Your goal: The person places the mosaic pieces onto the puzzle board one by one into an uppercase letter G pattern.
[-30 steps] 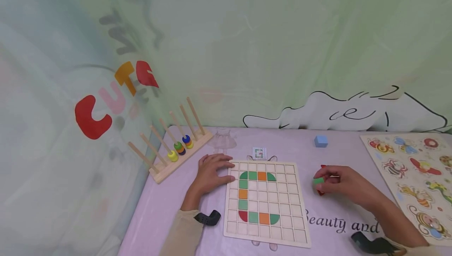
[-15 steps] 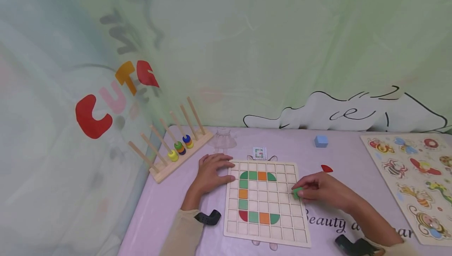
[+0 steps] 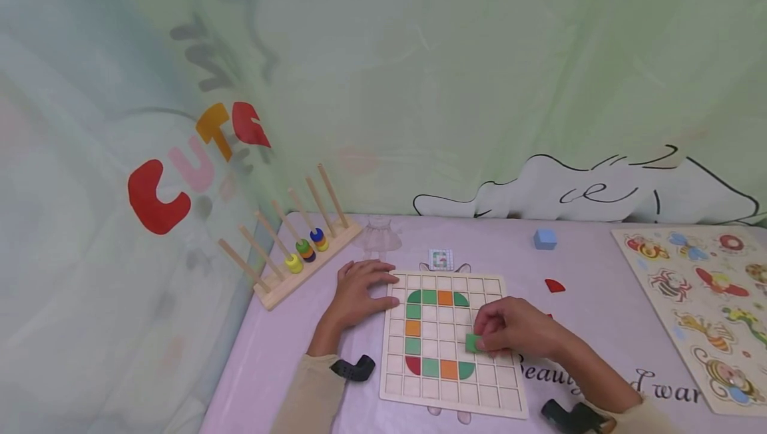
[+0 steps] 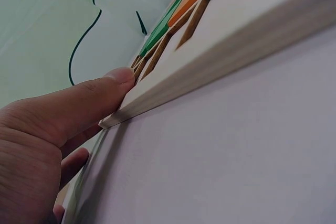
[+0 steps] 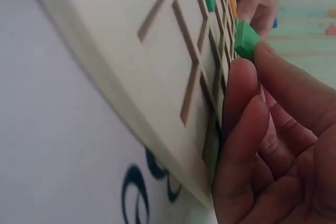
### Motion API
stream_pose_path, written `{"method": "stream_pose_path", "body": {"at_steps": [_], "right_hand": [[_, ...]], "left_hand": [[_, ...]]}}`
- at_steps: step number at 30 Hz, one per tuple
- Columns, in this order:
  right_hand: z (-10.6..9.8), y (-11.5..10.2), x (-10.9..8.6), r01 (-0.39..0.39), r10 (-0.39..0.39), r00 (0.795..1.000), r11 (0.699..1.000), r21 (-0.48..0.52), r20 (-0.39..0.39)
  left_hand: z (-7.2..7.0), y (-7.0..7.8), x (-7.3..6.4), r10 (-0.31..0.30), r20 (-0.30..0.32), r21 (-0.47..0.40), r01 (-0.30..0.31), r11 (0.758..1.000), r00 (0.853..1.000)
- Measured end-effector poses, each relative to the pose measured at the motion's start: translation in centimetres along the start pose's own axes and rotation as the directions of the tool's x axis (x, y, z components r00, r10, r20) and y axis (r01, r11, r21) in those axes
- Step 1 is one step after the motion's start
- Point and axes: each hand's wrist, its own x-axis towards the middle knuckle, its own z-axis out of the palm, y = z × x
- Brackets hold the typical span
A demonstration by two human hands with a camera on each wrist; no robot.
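Observation:
My right hand (image 3: 520, 329) pinches a green square tile (image 3: 471, 343) between thumb and fingertips, over the right half of a wooden grid board (image 3: 502, 399). In the right wrist view the green tile (image 5: 245, 39) stands out beyond the fingertips, close over the cells. Green, orange and red tiles lie in the grid as a C-like outline, with rounded corner pieces such as the red one (image 3: 413, 365). My left hand (image 3: 359, 294) rests at the board's upper left edge, fingers spread. Its thumb (image 4: 122, 75) lies on the rim in the left wrist view.
A small pattern card (image 3: 441, 260) lies behind the board. To the right are a red quarter-round piece (image 3: 555, 285), a blue cube (image 3: 545, 239) and an insect puzzle board (image 3: 680, 311). A peg rack (image 3: 307, 267) with coloured beads stands at left.
My right hand has carried the green tile leftward from beside the red pieces to over the board, uncovering the red quarter-round piece. My left hand has stayed in place.

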Motion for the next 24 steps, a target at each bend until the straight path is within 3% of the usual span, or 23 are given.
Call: {"method": "stream_pose_path", "body": {"at_steps": [11,16,24], "right_hand": [[0.7,-1.3,0.5,-0.141,0.140,0.990,0.985,0.100,0.020],[0.7,-1.4,0.7,-0.162,0.162,0.987,0.984,0.071,0.006],[1.6,-1.6,1.0,-0.230,0.228,0.970,0.973,-0.014,-0.082]], "left_hand": [[0.0,0.4,0.1,-0.003,0.000,-0.001,0.003,1.000,1.000],[0.0,0.2,0.1,0.005,-0.003,0.008,-0.005,1.000,1.000],[-0.1,0.3,-0.1,0.003,-0.003,0.007,-0.003,1.000,1.000]]}}
